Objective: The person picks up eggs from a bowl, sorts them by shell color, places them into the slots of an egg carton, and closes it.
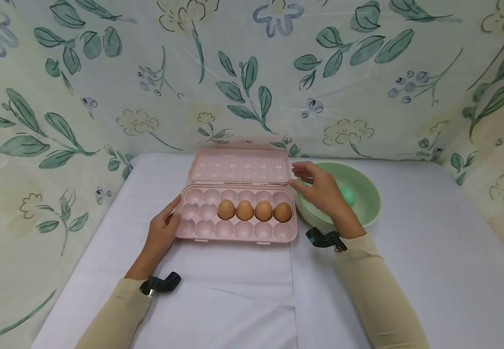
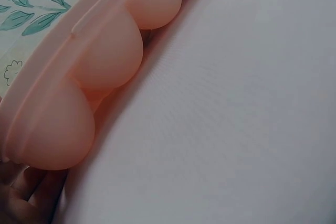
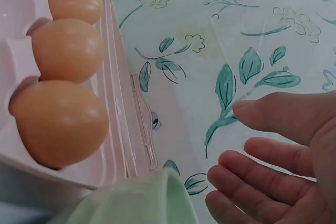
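Note:
A pink egg carton (image 1: pixel 236 232) lies with its lid (image 1: pixel 239 165) raised at the back. Several brown eggs (image 1: pixel 245 211) fill the right part of its middle row; the other cups hold nothing. My left hand (image 1: pixel 161 230) grips the carton's left end, its fingers partly hidden by the rounded cups in the left wrist view. My right hand (image 1: pixel 321 190) hovers over the left side of a green bowl (image 1: pixel 371 208), beside the carton's right end. Its fingers are relaxed and apart, with nothing between them in the right wrist view. A turquoise egg-shaped thing (image 1: pixel 347 195) lies in the bowl, partly covered by the hand.
A white cloth (image 1: pixel 234 291) covers the table, with a crease running toward the front. Behind and at the sides hangs a floral curtain (image 1: pixel 243 97). The bowl stands close against the carton's right side.

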A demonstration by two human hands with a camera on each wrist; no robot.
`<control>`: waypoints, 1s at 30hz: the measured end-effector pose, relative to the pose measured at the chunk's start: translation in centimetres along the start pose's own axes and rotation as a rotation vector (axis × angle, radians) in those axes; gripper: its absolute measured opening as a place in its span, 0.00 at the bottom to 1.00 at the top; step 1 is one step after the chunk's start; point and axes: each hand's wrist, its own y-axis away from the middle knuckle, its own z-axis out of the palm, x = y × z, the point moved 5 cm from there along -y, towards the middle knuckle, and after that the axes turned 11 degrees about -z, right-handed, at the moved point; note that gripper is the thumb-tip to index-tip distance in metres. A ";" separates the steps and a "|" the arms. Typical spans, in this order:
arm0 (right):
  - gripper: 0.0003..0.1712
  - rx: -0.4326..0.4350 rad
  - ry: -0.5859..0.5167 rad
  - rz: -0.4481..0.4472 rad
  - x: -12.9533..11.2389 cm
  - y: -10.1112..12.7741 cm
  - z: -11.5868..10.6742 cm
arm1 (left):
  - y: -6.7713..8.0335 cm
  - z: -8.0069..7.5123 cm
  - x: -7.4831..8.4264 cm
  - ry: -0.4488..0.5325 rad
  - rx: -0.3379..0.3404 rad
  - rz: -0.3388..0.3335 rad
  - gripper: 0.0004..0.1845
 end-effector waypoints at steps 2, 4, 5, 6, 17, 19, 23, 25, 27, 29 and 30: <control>0.26 0.004 0.000 0.007 0.6 0.1 -0.4 | -0.1 0.0 0.0 0.004 0.000 -0.002 0.26; 0.26 0.006 -0.002 0.018 1.2 0.3 -0.7 | -0.1 0.0 0.0 0.004 0.002 -0.003 0.26; 0.26 0.007 -0.003 0.026 1.5 0.4 -0.9 | -0.1 0.0 0.0 0.002 0.002 -0.002 0.26; 0.26 0.009 -0.007 0.034 1.7 0.5 -0.9 | -0.1 0.1 0.0 0.003 0.001 -0.002 0.26; 0.26 -0.001 0.018 0.050 3.6 1.1 -1.2 | -0.3 0.1 -0.2 -0.014 -0.009 -0.028 0.26; 0.26 -0.003 0.030 0.056 3.9 1.2 -1.2 | -0.2 0.1 -0.2 -0.012 -0.010 -0.018 0.26; 0.27 -0.013 0.044 0.066 4.4 1.3 -1.2 | -0.2 0.0 0.0 -0.004 -0.008 -0.007 0.26; 0.27 -0.024 0.046 0.079 4.6 1.3 -1.2 | -0.2 0.0 0.0 -0.005 -0.004 -0.005 0.26; 0.27 -0.035 0.046 0.097 4.8 1.3 -1.1 | -0.2 0.0 0.0 -0.011 -0.002 -0.005 0.26; 0.27 -0.047 0.050 0.121 5.0 1.4 -1.1 | -0.2 0.0 0.0 -0.012 -0.001 0.002 0.26; 0.27 -0.053 0.052 0.131 5.1 1.4 -1.1 | -0.2 0.0 0.1 -0.011 -0.002 0.005 0.26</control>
